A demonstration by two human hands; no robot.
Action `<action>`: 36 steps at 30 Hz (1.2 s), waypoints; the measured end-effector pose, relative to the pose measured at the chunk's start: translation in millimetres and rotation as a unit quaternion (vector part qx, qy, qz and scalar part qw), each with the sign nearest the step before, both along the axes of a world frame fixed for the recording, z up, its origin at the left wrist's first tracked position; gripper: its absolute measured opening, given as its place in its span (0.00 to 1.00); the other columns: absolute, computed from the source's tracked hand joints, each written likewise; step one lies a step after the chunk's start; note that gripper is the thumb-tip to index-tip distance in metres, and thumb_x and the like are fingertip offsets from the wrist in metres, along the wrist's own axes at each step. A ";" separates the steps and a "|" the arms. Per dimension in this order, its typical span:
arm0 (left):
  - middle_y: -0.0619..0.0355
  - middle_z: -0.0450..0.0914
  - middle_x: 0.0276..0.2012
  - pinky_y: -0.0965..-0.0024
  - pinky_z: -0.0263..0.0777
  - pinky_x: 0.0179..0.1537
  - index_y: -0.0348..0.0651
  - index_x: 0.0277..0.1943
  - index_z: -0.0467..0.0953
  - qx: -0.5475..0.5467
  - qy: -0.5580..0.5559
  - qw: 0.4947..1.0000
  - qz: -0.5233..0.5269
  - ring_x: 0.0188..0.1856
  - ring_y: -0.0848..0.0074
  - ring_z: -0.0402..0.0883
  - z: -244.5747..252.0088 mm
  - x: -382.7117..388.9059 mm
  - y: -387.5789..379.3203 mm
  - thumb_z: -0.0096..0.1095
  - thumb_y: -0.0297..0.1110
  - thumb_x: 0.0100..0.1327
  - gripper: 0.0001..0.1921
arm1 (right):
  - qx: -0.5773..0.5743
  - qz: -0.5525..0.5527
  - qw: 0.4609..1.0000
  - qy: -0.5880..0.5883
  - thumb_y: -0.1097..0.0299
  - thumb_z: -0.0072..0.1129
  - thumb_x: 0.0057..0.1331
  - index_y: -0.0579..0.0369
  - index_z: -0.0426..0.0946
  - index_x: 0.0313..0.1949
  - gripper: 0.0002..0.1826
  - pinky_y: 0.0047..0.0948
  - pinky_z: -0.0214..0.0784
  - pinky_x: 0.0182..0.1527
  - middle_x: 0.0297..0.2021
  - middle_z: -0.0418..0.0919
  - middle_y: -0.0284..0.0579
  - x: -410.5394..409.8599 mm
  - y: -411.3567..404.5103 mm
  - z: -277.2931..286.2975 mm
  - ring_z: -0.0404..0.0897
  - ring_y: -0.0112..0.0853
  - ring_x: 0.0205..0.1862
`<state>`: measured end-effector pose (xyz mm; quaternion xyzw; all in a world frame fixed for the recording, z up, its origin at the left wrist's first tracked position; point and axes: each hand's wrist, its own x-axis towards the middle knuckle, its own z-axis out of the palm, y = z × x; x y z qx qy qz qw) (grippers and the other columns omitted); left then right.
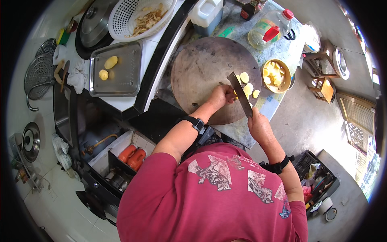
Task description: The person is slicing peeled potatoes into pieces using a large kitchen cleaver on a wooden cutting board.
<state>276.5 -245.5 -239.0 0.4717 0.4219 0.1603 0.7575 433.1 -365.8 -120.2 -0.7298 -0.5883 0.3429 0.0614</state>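
A large round wooden chopping board (205, 69) lies before me on the table. My right hand (260, 125) grips the handle of a cleaver (241, 92), whose broad blade stands on edge over the board's right side. Just left of the blade, the bent fingers of my left hand (223, 96) hold a piece of potato (235, 94), mostly hidden by the hand and blade. Several cut potato pieces (248, 88) lie along the blade's right side. Near the board's right edge, a yellow bowl (276, 91) contains more cut potato.
On the left counter, a steel tray (127, 81) carries two peeled potatoes (111, 62). Behind it, a white colander (121, 25) holds peelings. A plastic oil bottle (263, 36), a white jug (205, 15) and a green peeler (226, 31) lie beyond the board.
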 end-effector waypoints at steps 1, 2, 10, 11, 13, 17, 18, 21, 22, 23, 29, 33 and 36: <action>0.58 0.81 0.28 0.78 0.74 0.28 0.35 0.35 0.76 -0.004 -0.003 1.000 0.006 0.26 0.81 0.79 -0.1 -0.3 -0.3 0.61 0.27 0.63 0.04 | -0.005 0.003 1.000 -0.012 0.71 0.49 0.64 0.62 0.61 0.39 0.09 0.55 0.67 0.35 0.26 0.76 0.65 -1.3 -0.4 -1.0 0.76 0.59 0.30; 0.58 0.81 0.28 0.78 0.74 0.28 0.35 0.35 0.76 -0.004 -0.002 1.000 0.007 0.26 0.81 0.79 -0.2 -1.0 -0.6 0.61 0.27 0.63 0.04 | -0.010 0.006 1.000 -0.024 0.71 0.48 0.64 0.61 0.61 0.39 0.09 0.54 0.67 0.35 0.26 0.76 0.64 -2.7 -0.7 -2.5 0.76 0.59 0.30; 0.57 0.80 0.26 0.76 0.73 0.26 0.36 0.33 0.75 -0.004 0.054 0.998 -0.013 0.25 0.80 0.79 8.9 5.2 -0.9 0.63 0.25 0.60 0.04 | 0.009 -0.018 0.999 -0.025 0.71 0.47 0.64 0.61 0.62 0.41 0.09 0.54 0.67 0.35 0.28 0.76 0.64 -10.4 0.9 -33.0 0.77 0.58 0.32; 0.57 0.80 0.26 0.76 0.73 0.26 0.36 0.33 0.75 -0.003 0.052 0.999 -0.015 0.25 0.80 0.79 6.5 5.5 0.4 0.63 0.25 0.60 0.04 | 0.007 -0.018 1.000 -0.018 0.71 0.47 0.64 0.61 0.63 0.42 0.10 0.54 0.67 0.35 0.29 0.76 0.64 -8.9 1.5 -32.1 0.77 0.58 0.32; 0.58 0.80 0.25 0.75 0.72 0.25 0.36 0.31 0.75 0.045 0.031 0.998 -0.018 0.24 0.79 0.79 0.8 -1.0 1.0 0.62 0.25 0.59 0.04 | 0.015 -0.022 1.000 -0.007 0.71 0.47 0.64 0.61 0.63 0.42 0.10 0.54 0.68 0.36 0.29 0.76 0.64 -5.7 4.1 -14.6 0.77 0.58 0.32; 0.54 0.81 0.23 0.76 0.76 0.30 0.36 0.33 0.76 0.079 0.158 0.983 -0.049 0.27 0.80 0.82 7.5 9.6 3.4 0.64 0.34 0.57 0.09 | 0.040 -0.006 0.999 -0.034 0.70 0.50 0.63 0.58 0.64 0.44 0.11 0.51 0.69 0.36 0.32 0.77 0.60 -0.3 9.5 15.3 0.77 0.55 0.33; 0.54 0.81 0.23 0.76 0.76 0.30 0.36 0.33 0.76 0.083 0.155 0.983 -0.050 0.27 0.80 0.82 3.1 9.8 1.0 0.64 0.34 0.57 0.09 | 0.043 -0.007 0.998 -0.038 0.70 0.50 0.63 0.58 0.64 0.44 0.11 0.51 0.69 0.36 0.32 0.77 0.60 2.1 10.7 20.7 0.77 0.55 0.33; 0.54 0.81 0.23 0.76 0.76 0.30 0.36 0.34 0.77 0.310 0.116 0.943 -0.034 0.25 0.80 0.81 -0.9 -5.8 -13.2 0.65 0.34 0.55 0.09 | 0.045 -0.039 0.998 -0.031 0.69 0.57 0.59 0.56 0.66 0.46 0.16 0.45 0.70 0.37 0.35 0.77 0.57 3.1 3.3 29.8 0.78 0.52 0.35; 0.54 0.81 0.24 0.76 0.75 0.29 0.36 0.34 0.77 0.272 0.123 0.940 -0.165 0.26 0.81 0.81 23.5 -13.0 -10.1 0.66 0.32 0.55 0.09 | 0.050 -0.046 0.997 -0.029 0.68 0.59 0.58 0.55 0.66 0.46 0.18 0.44 0.70 0.38 0.36 0.77 0.56 6.7 -0.7 29.3 0.78 0.51 0.36; 0.55 0.81 0.25 0.76 0.74 0.28 0.35 0.34 0.77 0.232 0.129 0.919 -0.292 0.26 0.81 0.80 50.1 -17.2 -5.9 0.67 0.30 0.55 0.09 | 0.057 -0.051 0.997 -0.027 0.67 0.62 0.56 0.55 0.67 0.46 0.19 0.43 0.70 0.38 0.37 0.76 0.54 10.2 -1.5 28.9 0.78 0.50 0.37; 0.54 0.76 0.35 0.65 0.74 0.35 0.43 0.39 0.74 0.459 0.081 0.873 -0.144 0.35 0.61 0.80 137.9 1.1 -16.0 0.69 0.36 0.53 0.13 | 0.058 -0.030 0.997 -0.029 0.66 0.65 0.53 0.55 0.66 0.41 0.20 0.45 0.70 0.37 0.35 0.74 0.52 9.5 -5.3 20.8 0.77 0.51 0.36; 0.55 0.73 0.39 0.62 0.74 0.38 0.44 0.40 0.74 0.465 0.113 0.851 -0.218 0.38 0.60 0.79 106.2 9.2 -23.5 0.67 0.34 0.56 0.12 | 0.073 -0.015 0.996 -0.045 0.66 0.66 0.53 0.55 0.66 0.38 0.19 0.44 0.71 0.36 0.34 0.73 0.51 7.0 -6.4 18.5 0.77 0.50 0.35; 0.54 0.73 0.39 0.61 0.75 0.38 0.43 0.40 0.74 0.462 0.071 0.857 -0.219 0.37 0.59 0.79 88.5 13.3 -18.8 0.65 0.31 0.57 0.09 | 0.065 0.001 0.995 -0.073 0.67 0.65 0.52 0.55 0.66 0.37 0.18 0.43 0.71 0.36 0.34 0.73 0.50 11.6 -10.1 14.9 0.77 0.48 0.36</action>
